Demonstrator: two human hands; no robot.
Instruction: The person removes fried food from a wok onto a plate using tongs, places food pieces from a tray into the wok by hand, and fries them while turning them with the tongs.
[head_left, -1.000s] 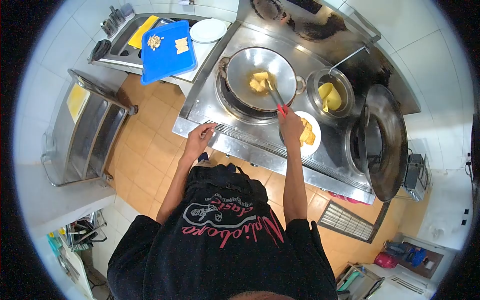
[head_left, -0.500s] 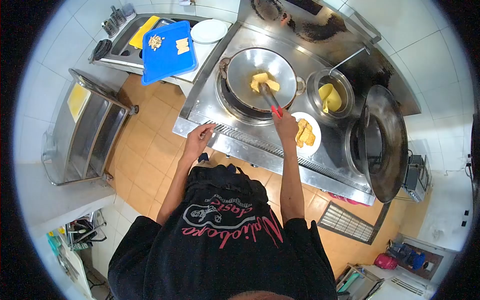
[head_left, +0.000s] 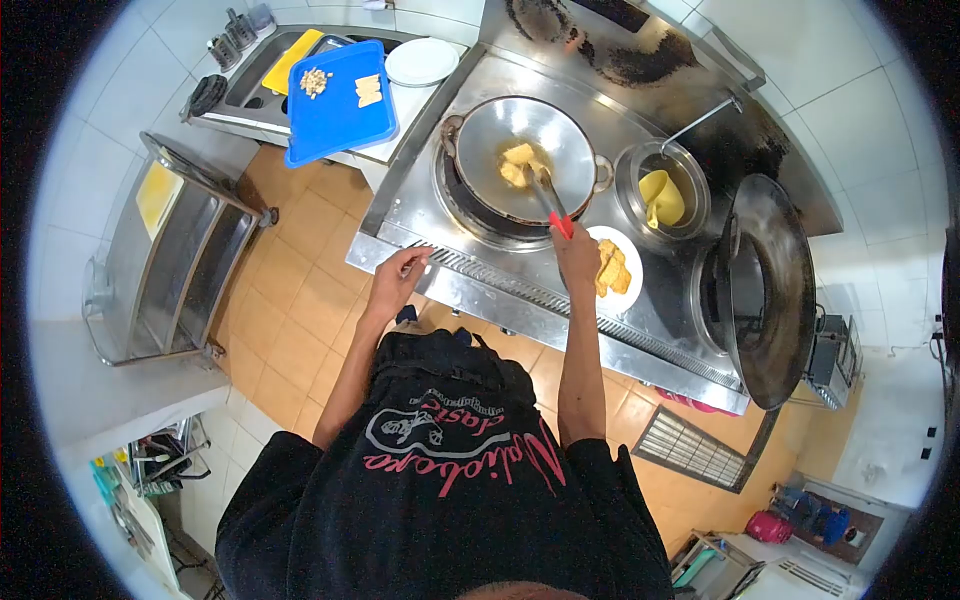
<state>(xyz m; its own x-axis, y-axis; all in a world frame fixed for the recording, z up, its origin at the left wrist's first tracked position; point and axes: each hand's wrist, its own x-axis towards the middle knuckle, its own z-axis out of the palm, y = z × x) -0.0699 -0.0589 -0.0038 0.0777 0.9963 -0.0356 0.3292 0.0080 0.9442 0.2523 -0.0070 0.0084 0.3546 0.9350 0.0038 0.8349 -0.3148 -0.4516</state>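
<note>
My right hand is closed round the red grip of metal tongs, whose tips reach into a two-handled metal wok. Yellow fried pieces, perhaps tofu, lie in oil at the wok's bottom, and the tong tips touch one at their right side. A white plate holding golden-brown fried pieces sits just right of my right hand, partly covered by it. By the stove's front edge, my left hand hangs with loosely bent fingers, thumb apart, holding nothing visible.
A blue tray with small cut pieces and pale slabs rests by the sink at upper left, near white plates. Right of the wok is a pot with a yellow-green scoop. A large dark wok stands tilted at right.
My right hand has shifted slightly right and down with the tongs. The tong tips moved to the right side of the yellow pieces in the wok. My left hand stays put.
</note>
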